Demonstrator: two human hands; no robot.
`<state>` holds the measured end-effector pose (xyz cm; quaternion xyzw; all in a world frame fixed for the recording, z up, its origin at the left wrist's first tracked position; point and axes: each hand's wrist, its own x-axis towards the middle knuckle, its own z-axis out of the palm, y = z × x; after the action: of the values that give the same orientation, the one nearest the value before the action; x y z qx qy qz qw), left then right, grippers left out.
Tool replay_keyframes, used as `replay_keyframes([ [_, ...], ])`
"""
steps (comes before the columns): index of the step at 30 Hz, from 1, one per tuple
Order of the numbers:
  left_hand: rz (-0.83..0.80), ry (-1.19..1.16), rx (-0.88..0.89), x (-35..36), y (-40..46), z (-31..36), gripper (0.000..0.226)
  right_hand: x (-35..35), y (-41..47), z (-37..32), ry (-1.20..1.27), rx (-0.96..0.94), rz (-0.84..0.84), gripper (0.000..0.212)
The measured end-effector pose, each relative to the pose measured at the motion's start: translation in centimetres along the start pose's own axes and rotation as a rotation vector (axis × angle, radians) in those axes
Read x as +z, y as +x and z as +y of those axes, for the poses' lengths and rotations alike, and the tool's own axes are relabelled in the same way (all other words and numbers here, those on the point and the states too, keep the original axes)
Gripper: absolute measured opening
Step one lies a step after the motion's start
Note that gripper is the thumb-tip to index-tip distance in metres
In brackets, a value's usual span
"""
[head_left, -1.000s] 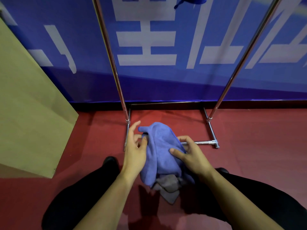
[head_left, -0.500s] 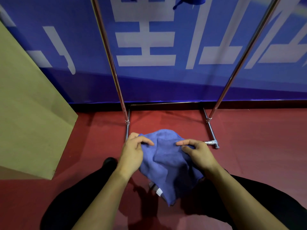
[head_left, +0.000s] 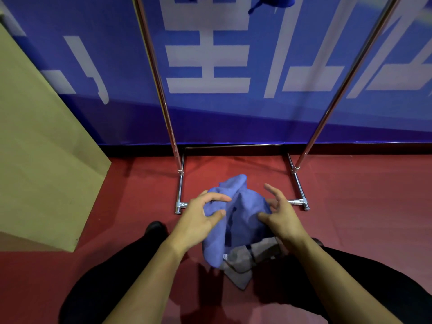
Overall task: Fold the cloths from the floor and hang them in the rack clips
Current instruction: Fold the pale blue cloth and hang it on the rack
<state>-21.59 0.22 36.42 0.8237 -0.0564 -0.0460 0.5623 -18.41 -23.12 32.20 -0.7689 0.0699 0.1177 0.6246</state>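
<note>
Left hand point(head_left: 198, 220) pinches blue cloth point(head_left: 236, 218), unfolded; right hand point(head_left: 282, 216) open beside it. Grey cloth point(head_left: 245, 260) below awaits; hanging pending.

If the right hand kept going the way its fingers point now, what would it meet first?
Probably the blue cloth: the right hand has its fingers spread and aimed up-left over the bunched top. Depth is unclear, so it may pass just above.

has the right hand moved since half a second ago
Yes. The right hand has let go of the blue cloth's top edge and opened, its fingertips now nearer the rack foot.
</note>
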Motion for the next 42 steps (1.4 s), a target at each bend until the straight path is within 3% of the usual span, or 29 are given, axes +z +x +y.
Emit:
replay_keyframes([
  [3, 0.040, -0.075, 0.027, -0.1, 0.3, 0.3, 0.046, -0.5, 0.4, 0.6, -0.093, 0.124, 0.156, 0.050],
  [6, 0.097, -0.142, 0.010, 0.0, 0.3, 0.5, 0.053, -0.5, 0.5, 1.2, -0.126, 0.181, 0.137, 0.015],
  [10, 0.174, -0.211, -0.040, -0.1, 0.4, 0.3, 0.061, 0.3, -0.2, 0.3, 0.220, 0.356, 0.113, 0.025],
  [12, 0.220, -0.261, -0.069, -0.1, 0.3, 0.3, 0.064, 0.4, -0.2, -0.3, 0.409, 0.420, 0.052, 0.040],
  [16, 0.337, -0.424, -0.119, 0.0, 0.5, 0.2, 0.063, 0.7, -0.2, -1.0, 0.711, 0.391, 0.026, 0.045],
  [19, 0.359, -0.618, -0.161, 0.0, 0.7, 0.1, 0.063, 0.7, -0.4, -1.1, 0.826, 0.339, -0.074, 0.073],
  [21, 0.340, -0.728, -0.191, 0.2, 0.7, 0.3, 0.063, 0.8, -0.6, -1.0, 0.807, 0.336, -0.151, 0.076],
  [23, 0.333, -0.797, -0.215, 0.2, 0.8, 0.4, 0.063, 1.2, -1.1, -0.9, 0.767, 0.323, -0.156, 0.061],
  [26, 0.338, -0.828, -0.225, -0.1, 0.8, 0.1, 0.068, 1.7, -1.5, -0.9, 0.647, 0.206, -0.054, 0.028],
  [29, 0.341, -0.812, -0.228, -0.3, 0.8, 0.2, 0.067, 1.7, -1.5, -0.8, 0.546, 0.167, 0.055, 0.016],
  [33, 0.342, -0.694, -0.220, 0.2, 0.8, -0.1, 0.065, 1.5, -1.1, -0.9, 0.550, 0.133, 0.113, 0.024],
  [36, 0.343, -0.605, -0.247, 0.5, 0.7, -0.1, 0.066, 1.3, -1.4, -1.7, 0.734, 0.138, -0.015, 0.028],
  [40, 0.342, -0.518, -0.227, 0.6, 0.6, -0.8, 0.070, 1.2, -1.0, -1.1, 0.474, 0.002, -0.020, 0.055],
  [42, 0.348, -0.487, -0.235, 0.7, 0.6, -1.0, 0.071, 1.2, -0.9, -0.8, 0.310, -0.020, 0.013, 0.048],
])
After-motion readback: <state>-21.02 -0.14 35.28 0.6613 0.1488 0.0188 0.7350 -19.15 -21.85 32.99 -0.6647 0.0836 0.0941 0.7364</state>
